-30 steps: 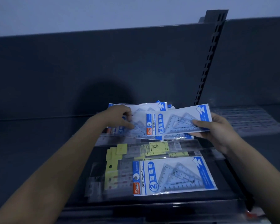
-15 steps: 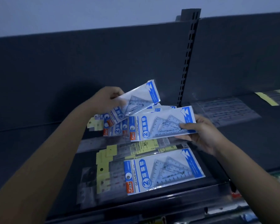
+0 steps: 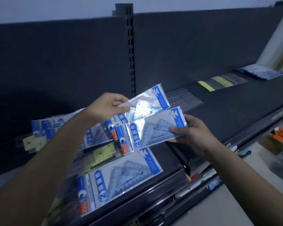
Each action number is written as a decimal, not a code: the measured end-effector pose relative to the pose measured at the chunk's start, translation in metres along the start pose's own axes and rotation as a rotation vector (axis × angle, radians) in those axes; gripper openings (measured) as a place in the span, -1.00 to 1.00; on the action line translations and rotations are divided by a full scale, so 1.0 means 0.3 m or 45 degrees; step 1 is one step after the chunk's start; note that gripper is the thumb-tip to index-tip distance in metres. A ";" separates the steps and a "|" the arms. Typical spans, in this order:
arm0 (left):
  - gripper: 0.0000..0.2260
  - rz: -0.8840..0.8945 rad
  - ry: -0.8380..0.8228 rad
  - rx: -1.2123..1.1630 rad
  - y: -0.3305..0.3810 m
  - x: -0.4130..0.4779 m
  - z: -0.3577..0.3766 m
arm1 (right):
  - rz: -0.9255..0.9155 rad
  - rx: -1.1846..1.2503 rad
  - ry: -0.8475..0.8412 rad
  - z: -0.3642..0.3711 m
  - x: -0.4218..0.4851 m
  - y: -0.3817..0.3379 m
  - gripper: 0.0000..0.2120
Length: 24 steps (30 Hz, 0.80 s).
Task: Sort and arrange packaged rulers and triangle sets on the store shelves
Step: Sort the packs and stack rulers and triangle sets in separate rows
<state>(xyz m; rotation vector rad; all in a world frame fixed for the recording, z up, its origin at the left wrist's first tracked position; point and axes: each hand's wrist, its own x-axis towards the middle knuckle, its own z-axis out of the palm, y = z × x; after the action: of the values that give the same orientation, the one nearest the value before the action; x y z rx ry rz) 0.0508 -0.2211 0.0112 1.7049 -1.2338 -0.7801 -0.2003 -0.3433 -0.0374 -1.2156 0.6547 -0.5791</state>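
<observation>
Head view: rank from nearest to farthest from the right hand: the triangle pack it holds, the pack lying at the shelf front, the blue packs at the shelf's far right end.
1. Held triangle pack, in the right hand.
2. Front pack, flat on the shelf, lower left.
3. Far blue packs, shelf's right end.

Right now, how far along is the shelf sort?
Looks done: separate groups along the right shelf: clear rulers, yellow-tagged rulers, blue packs. In hand: left hand grips the upper triangle set, right hand the lower triangle set. Left: the mixed pile underneath, sets and rulers overlapping. Roughly midway, I'd guess.
</observation>
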 end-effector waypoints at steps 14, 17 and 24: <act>-0.93 0.019 0.040 0.089 0.295 0.440 0.611 | -0.080 0.123 0.244 -0.792 -0.025 -0.207 -0.78; -0.90 -0.004 0.023 0.040 0.358 0.555 0.751 | -0.069 0.179 0.291 -0.953 -0.006 -0.250 -0.77; -0.80 -0.097 -0.035 -0.063 0.457 0.786 0.968 | -0.040 0.204 0.319 -1.211 0.075 -0.304 -0.74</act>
<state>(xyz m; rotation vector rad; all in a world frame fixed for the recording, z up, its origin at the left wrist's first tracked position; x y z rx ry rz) -0.1804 -0.5456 0.0111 1.7147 -1.1646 -0.8755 -0.4541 -0.6195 -0.0296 -1.0134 0.7853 -0.8033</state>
